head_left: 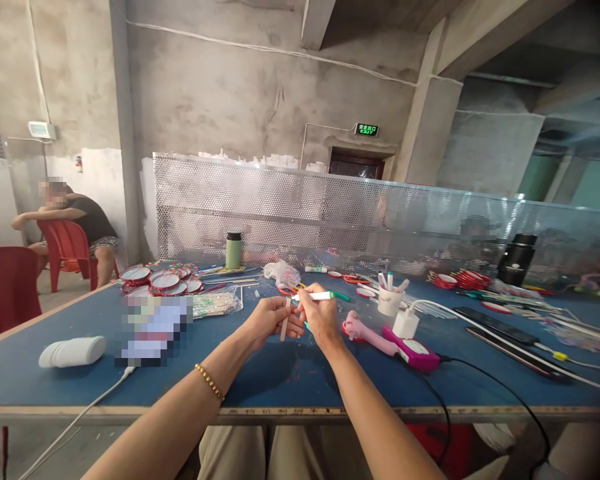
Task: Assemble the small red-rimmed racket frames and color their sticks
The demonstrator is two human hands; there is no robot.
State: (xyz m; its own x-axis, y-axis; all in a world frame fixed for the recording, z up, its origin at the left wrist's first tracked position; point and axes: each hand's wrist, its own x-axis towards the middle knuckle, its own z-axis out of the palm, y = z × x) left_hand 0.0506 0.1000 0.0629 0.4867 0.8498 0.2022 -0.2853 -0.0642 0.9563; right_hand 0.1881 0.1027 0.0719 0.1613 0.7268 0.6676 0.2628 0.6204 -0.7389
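Observation:
My left hand point(264, 321) is closed around a flat pale stick point(284, 325), like a craft stick, held upright above the blue table point(280, 387). My right hand point(323, 321) grips a white marker point(321, 296) with a green end, its other end pointing left toward the stick. Whether the marker touches the stick I cannot tell. Just behind both hands lie a crumpled clear plastic bag point(281, 273) and a green pen-like thing point(341, 296). A pink handheld tool point(367, 333) lies to the right of my right hand.
Round red-rimmed discs point(165, 281) are piled at left, near a bag of sticks point(215, 302). A white bottle point(73, 352) lies on its side. Rightward are a cup of pens point(390, 300), a white charger point(406, 323), a magenta box point(416, 350), cables and phones point(495, 324). A perforated metal screen point(260, 207) stands behind.

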